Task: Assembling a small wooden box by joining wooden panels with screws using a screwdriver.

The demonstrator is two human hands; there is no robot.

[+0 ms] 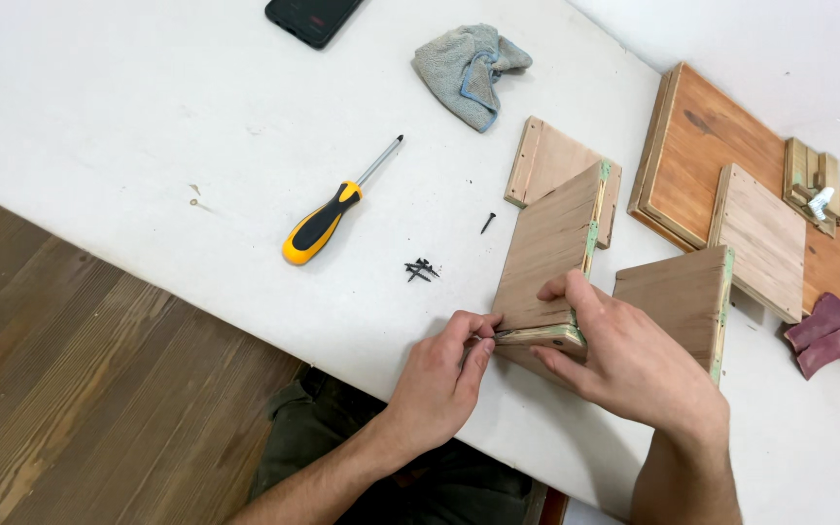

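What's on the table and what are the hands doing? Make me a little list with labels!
Left hand: pinching the near edge of the wooden panel
Right hand: gripping the same panel's near edge
Screwdriver: yellow and black, lying untouched
Screws: small black pile beside the panel
Cloth: grey, crumpled
Phone: black, at the far edge

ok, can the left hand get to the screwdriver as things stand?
Probably yes. The screwdriver lies alone on bare white table, up and left of the left hand, with nothing between them. But that hand is pinching the corner of the wooden panel and would have to let go first.
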